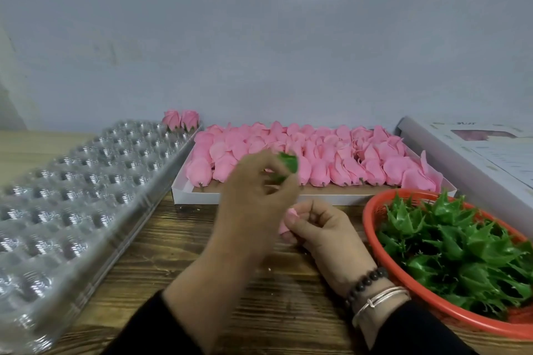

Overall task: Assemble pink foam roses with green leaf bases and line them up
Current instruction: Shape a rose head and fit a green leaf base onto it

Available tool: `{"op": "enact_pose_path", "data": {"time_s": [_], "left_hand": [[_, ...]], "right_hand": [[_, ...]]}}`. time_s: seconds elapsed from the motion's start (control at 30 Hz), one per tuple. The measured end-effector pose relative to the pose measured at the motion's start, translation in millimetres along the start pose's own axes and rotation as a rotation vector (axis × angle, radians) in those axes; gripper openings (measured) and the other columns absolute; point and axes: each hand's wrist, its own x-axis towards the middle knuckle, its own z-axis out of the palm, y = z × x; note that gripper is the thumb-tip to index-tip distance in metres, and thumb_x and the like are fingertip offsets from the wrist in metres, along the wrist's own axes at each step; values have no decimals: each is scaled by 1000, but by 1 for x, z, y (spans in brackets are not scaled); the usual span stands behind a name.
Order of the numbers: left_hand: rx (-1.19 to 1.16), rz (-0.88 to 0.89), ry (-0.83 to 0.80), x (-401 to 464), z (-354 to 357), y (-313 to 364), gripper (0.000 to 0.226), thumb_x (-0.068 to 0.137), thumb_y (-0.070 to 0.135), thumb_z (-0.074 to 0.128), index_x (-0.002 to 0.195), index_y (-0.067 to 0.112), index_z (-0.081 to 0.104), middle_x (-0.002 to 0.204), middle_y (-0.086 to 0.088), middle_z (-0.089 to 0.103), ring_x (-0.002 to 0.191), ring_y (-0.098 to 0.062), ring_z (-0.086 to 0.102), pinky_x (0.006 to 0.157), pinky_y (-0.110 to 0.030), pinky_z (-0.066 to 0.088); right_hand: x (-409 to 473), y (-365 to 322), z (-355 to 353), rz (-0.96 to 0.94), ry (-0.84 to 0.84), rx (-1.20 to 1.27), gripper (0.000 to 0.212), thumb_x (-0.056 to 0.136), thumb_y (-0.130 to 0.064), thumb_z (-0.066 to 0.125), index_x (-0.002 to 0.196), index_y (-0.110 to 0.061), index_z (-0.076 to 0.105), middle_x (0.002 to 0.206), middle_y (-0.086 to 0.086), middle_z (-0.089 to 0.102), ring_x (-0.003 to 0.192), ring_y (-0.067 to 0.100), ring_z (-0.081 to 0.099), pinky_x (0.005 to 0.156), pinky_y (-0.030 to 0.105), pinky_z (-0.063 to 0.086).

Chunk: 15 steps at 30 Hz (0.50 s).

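1. Head view: the left hand [253, 181] is raised over the near edge of the box [184, 190], its fingers curled round a green leaf base [288, 163]; the grip is closed on it, blurred by motion.
2. The right hand [320, 228] sits lower, above the worktop [161, 253], just right of the left wrist. Its fingers are curled in and pinch a pink rose [288, 219], of which only a small part shows at the fingertips.
3. The two hands are near each other but apart; rose and leaf base do not touch.
4. The right wrist wears a dark bead bracelet [366, 282] and a silver bangle [380, 301]. Both sleeves are dark.
5. The shallow white box behind the hands is filled with rows of loose roses [331, 153] lying on their sides.
6. At the right, a red basket [372, 210] holds a heap of spiky leaf bases [452, 242]. Its rim lies just beside the box's near right corner.
7. At the left, a long clear plastic tray [72, 190] with rows of round cups runs from the near edge back to the wall.
8. Two finished roses [181, 120] stand side by side at the tray's far end, next to the box's far left corner.
9. At the far right lies a pale printed lid or box [476, 153]. It bears lines of print and a pinkish picture, but the writing is too blurred to read.
10. No brand or label can be read anywhere.
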Motion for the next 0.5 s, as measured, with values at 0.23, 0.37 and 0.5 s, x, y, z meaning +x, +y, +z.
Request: {"op": "enact_pose_path", "data": {"time_s": [0.23, 0.37, 0.5], "left_hand": [[61, -149, 132, -23, -58, -48, 21, 76, 4, 70, 63, 2, 53, 55, -4, 44, 54, -13, 40, 53, -21, 34], [64, -237, -5, -25, -57, -58, 35, 75, -4, 70, 90, 17, 46, 82, -8, 63, 74, -20, 65, 70, -29, 50], [222, -182, -120, -26, -53, -58, 44, 72, 0, 74, 99, 28, 52, 89, 2, 65, 74, 1, 60, 71, -13, 44]], "right_hand": [[-9, -13, 7, 44, 46, 293, 4, 60, -7, 64, 62, -11, 64, 60, 5, 65, 53, 10, 61, 52, 16, 52], [-11, -16, 8, 35, 49, 367, 12, 63, -4, 63, 57, -12, 69, 64, 6, 66, 52, 11, 61, 50, 17, 51], [-12, -16, 11, -34, 10, 329, 9, 62, -7, 65, 61, -14, 70, 66, 6, 66, 54, 10, 60, 54, 17, 52]]}}
